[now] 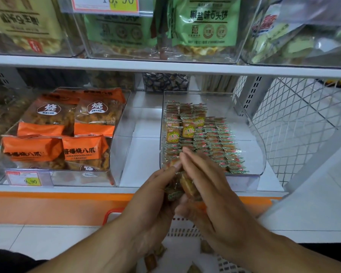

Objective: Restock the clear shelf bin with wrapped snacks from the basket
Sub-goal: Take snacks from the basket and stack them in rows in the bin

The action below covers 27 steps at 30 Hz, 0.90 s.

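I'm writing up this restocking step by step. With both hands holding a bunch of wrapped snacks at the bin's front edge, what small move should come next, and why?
Probably carry the wrapped snacks, held between the left hand and right hand, forward over the front lip of the clear bin and set them into the near left corner, where the rows look thinnest.

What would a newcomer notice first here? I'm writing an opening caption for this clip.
Both hands, left hand and right hand, meet at centre, cupping a bunch of wrapped snacks before the clear shelf bin, already lined with rows of them. To the left, bright orange snack bags fill the neighbouring bin.
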Tool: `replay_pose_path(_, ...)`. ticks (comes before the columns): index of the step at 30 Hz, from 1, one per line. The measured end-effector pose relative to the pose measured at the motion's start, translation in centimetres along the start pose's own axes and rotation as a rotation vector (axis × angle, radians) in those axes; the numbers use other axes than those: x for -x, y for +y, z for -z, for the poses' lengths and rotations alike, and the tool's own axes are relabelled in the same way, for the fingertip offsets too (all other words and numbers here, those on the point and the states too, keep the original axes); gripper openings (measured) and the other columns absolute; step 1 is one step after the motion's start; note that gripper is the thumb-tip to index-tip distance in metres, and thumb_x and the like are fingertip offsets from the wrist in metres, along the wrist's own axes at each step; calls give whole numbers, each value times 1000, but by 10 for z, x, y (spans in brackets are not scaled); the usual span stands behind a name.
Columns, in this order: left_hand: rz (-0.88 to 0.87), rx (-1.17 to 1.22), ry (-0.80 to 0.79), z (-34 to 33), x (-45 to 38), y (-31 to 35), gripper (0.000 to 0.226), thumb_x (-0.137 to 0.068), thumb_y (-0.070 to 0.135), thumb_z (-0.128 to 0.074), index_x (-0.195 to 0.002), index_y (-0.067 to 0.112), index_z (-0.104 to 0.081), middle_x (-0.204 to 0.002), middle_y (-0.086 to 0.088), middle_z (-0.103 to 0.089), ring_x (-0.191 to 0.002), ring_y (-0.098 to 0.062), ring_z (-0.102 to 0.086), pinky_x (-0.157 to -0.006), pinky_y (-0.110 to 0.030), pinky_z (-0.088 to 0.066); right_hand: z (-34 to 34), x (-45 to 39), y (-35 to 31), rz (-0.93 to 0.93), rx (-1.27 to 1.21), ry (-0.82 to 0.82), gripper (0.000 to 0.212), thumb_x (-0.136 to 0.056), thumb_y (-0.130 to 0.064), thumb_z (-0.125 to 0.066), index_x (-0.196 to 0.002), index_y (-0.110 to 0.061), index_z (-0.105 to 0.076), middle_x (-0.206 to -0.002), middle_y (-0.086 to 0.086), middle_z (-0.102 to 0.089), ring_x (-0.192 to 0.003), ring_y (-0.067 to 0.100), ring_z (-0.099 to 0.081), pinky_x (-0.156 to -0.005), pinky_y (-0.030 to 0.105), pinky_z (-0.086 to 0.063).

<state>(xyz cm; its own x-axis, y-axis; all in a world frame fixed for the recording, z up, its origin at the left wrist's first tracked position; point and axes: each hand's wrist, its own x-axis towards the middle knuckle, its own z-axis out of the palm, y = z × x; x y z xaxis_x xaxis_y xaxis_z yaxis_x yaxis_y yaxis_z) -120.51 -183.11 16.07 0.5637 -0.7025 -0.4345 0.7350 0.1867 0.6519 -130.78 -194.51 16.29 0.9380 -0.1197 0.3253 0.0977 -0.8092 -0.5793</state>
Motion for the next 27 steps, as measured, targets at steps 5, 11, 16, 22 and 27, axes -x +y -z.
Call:
replay_pose_path(5, -91, 73, 30, -2, 2, 6, 42, -79, 28, -75, -117, 12, -74, -112, -10, -77, -94, -15, -76, -65, -25, -61, 4, -5, 0, -168, -582, 161, 42, -103, -44, -44, -144, -48, -47, -149, -23, -48, -141, 7, -43, -114, 49, -40)
replay_pose_path(11, -164, 88, 34, 1, 1, 9, 43, -86, 22, -71, -127, 8, -66, -118, -15, -74, -103, -23, -75, -70, -30, -62, 8, -11, 5, -250, -826, 204, 63, -91, -16, -69, -148, -29, -44, -139, -22, -58, -130, 2, -54, -97, 20, -52)
replay_pose_path(16, -245, 98, 30, 1, -2, 11, 41, -85, 20, -71, -123, 6, -66, -115, -16, -75, -95, -22, -76, -67, -30, -62, 7, -13, 1, -287, -906, 212, 65, -90, -14, -69, -147, -33, -46, -131, -11, -67, -116, 11, -67, -86, 22, -56)
replay_pose_path(22, -344, 96, 59, 0, -1, 13, 37, -76, 18, -74, -111, 8, -70, -103, -16, -77, -86, -22, -77, -62, -28, -60, 5, -15, -2, -371, -1141, 186, 54, -88, -4, -68, -131, -37, -62, -129, -5, -68, -116, 22, -68, -86, 33, -58)
replay_pose_path(27, -371, 82, 76, -1, -2, 12, 47, -78, 17, -74, -123, 5, -65, -109, -19, -76, -89, -24, -76, -63, -27, -60, 10, -18, 3, -565, -1273, 168, 27, -88, 5, -67, -108, -13, -62, -113, 16, -72, -99, 31, -73, -81, 38, -60)
